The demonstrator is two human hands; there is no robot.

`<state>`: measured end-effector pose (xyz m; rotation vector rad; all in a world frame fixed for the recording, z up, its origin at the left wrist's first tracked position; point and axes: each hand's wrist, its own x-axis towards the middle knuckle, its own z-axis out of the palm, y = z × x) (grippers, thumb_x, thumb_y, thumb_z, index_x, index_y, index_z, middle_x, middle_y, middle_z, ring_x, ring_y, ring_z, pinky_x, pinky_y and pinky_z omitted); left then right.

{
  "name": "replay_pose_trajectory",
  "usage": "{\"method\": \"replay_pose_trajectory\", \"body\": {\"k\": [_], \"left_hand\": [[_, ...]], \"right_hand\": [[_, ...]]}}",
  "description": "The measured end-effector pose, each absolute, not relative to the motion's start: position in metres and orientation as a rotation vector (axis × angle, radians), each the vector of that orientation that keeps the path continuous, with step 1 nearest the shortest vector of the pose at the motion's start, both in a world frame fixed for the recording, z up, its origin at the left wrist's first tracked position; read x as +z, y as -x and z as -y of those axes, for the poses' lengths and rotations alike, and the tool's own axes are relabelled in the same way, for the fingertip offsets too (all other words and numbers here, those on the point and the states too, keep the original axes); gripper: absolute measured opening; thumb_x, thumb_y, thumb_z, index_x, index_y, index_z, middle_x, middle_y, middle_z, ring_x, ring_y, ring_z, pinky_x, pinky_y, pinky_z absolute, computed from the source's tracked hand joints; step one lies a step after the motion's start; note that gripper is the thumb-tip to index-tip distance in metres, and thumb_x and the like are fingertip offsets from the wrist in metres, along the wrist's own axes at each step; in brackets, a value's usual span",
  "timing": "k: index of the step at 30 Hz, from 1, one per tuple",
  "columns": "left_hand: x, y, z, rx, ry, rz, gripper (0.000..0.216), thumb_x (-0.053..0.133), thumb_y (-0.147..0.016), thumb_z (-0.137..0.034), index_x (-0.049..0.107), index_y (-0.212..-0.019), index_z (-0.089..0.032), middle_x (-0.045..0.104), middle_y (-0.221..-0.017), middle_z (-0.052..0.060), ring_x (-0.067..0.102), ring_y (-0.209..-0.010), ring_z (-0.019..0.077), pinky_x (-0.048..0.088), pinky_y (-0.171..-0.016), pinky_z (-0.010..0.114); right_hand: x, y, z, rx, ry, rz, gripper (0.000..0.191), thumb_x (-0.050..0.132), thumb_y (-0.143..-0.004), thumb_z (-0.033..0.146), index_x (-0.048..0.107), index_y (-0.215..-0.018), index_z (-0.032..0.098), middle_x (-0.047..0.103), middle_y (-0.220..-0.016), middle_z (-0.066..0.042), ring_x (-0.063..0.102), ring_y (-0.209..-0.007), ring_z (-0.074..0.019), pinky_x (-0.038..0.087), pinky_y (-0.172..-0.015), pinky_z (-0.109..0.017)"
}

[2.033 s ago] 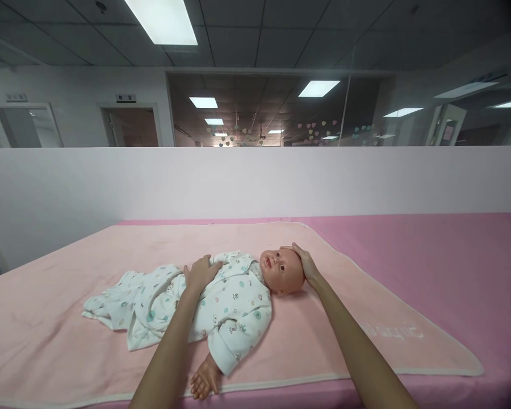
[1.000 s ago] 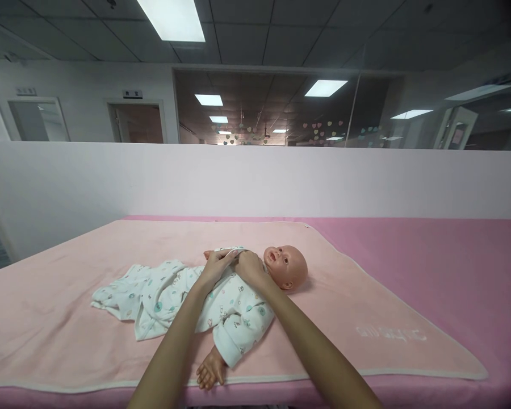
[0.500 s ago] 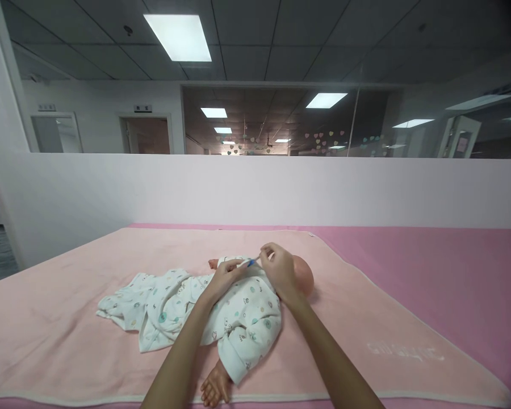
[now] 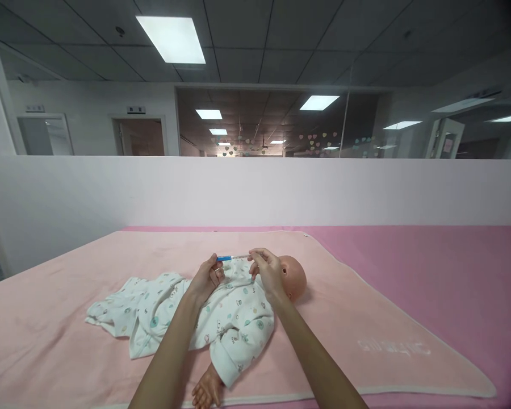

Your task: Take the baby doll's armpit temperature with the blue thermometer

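Note:
A slim thermometer [image 4: 224, 258] with a blue end and a pale, thin shaft lies level between my hands, above the doll's chest. My left hand [image 4: 208, 279] is closed, pinching the blue end between thumb and finger. On the pale end, my right hand [image 4: 269, 274] is closed too, its fingertips hiding the tip. Beneath both hands a baby doll [image 4: 293, 277] lies on its back, head to the right. The doll wears a white printed outfit [image 4: 238, 324], and one bare doll hand [image 4: 208, 387] points toward me. My right hand partly covers its face.
The doll rests on a pink blanket [image 4: 349, 318] with a pale edge and faint lettering at the right. Under it is a darker pink surface [image 4: 451, 272]. A low white wall [image 4: 255, 190] with glass above it stands behind.
My hands have drawn apart, and the thermometer now shows at more of its length, level between them. The left hand moved left onto its blue end. The view shifted slightly.

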<state>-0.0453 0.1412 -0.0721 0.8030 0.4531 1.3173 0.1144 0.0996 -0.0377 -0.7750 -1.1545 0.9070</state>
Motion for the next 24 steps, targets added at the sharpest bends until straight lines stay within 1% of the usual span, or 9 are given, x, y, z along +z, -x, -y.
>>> {"method": "replay_pose_trajectory", "body": {"k": [4, 8, 11, 13, 15, 18, 21, 24], "left_hand": [[-0.071, 0.045, -0.139, 1.315, -0.766, -0.389, 0.027, 0.066, -0.068, -0.033, 0.047, -0.060, -0.015, 0.046, -0.051, -0.006, 0.041, -0.040, 0.0034, 0.036, -0.041, 0.018], [-0.071, 0.046, -0.137, 1.323, -0.751, -0.283, 0.028, 0.072, -0.060, -0.031, 0.050, -0.060, -0.014, 0.047, -0.050, -0.006, 0.042, -0.042, 0.0043, 0.035, -0.041, 0.018], [-0.071, 0.047, -0.135, 1.308, -0.734, -0.195, 0.025, 0.074, -0.058, -0.028, 0.055, -0.065, -0.013, 0.043, -0.047, -0.008, 0.036, -0.038, 0.0020, 0.032, -0.039, 0.016], [-0.071, 0.047, -0.133, 1.299, -0.734, -0.148, 0.021, 0.073, -0.059, -0.025, 0.058, -0.069, -0.013, 0.039, -0.045, -0.009, 0.029, -0.035, 0.0004, 0.029, -0.037, 0.016], [-0.070, 0.047, -0.131, 1.300, -0.741, -0.126, 0.020, 0.073, -0.059, -0.024, 0.060, -0.070, -0.013, 0.037, -0.044, -0.010, 0.027, -0.035, 0.0000, 0.028, -0.037, 0.016], [-0.069, 0.047, -0.129, 1.312, -0.735, -0.130, 0.022, 0.074, -0.057, -0.024, 0.061, -0.072, -0.013, 0.039, -0.046, -0.009, 0.030, -0.037, 0.0009, 0.029, -0.038, 0.016], [-0.067, 0.046, -0.127, 1.319, -0.718, -0.144, 0.021, 0.072, -0.058, -0.023, 0.062, -0.074, -0.015, 0.044, -0.050, -0.007, 0.032, -0.040, 0.0021, 0.030, -0.039, 0.017], [-0.065, 0.045, -0.126, 1.329, -0.715, -0.172, 0.018, 0.068, -0.060, -0.019, 0.062, -0.077, -0.015, 0.049, -0.055, -0.005, 0.035, -0.043, 0.0033, 0.031, -0.040, 0.017]], "right_hand": [[-0.039, -0.115, -0.097, 0.995, 0.717, 1.122, 0.019, 0.058, -0.066, 0.035, 0.058, -0.073, 0.017, 0.056, -0.067, 0.000, 0.046, -0.043, -0.0067, 0.035, -0.036, -0.019], [-0.036, -0.114, -0.092, 1.071, 0.663, 1.103, 0.018, 0.058, -0.066, 0.032, 0.058, -0.076, 0.017, 0.057, -0.069, -0.001, 0.047, -0.046, -0.0069, 0.036, -0.037, -0.019], [-0.035, -0.112, -0.090, 1.087, 0.644, 1.110, 0.013, 0.057, -0.066, 0.026, 0.057, -0.076, 0.017, 0.055, -0.072, -0.001, 0.048, -0.048, -0.0071, 0.036, -0.037, -0.018], [-0.035, -0.111, -0.089, 1.080, 0.634, 1.121, 0.012, 0.055, -0.067, 0.024, 0.057, -0.076, 0.017, 0.054, -0.075, -0.001, 0.048, -0.048, -0.0069, 0.036, -0.037, -0.018], [-0.035, -0.111, -0.090, 1.072, 0.624, 1.134, 0.012, 0.054, -0.067, 0.023, 0.057, -0.077, 0.017, 0.053, -0.075, 0.000, 0.047, -0.048, -0.0066, 0.037, -0.037, -0.018], [-0.036, -0.111, -0.092, 1.077, 0.615, 1.157, 0.012, 0.053, -0.067, 0.022, 0.058, -0.077, 0.017, 0.052, -0.071, 0.000, 0.047, -0.048, -0.0066, 0.037, -0.037, -0.018], [-0.037, -0.112, -0.093, 1.089, 0.598, 1.157, 0.011, 0.053, -0.065, 0.019, 0.060, -0.073, 0.016, 0.054, -0.074, 0.000, 0.047, -0.050, -0.0069, 0.038, -0.039, -0.019], [-0.038, -0.112, -0.092, 1.096, 0.567, 1.118, 0.010, 0.054, -0.062, 0.015, 0.062, -0.069, 0.016, 0.056, -0.076, -0.002, 0.051, -0.058, -0.0087, 0.044, -0.048, -0.021]]}}
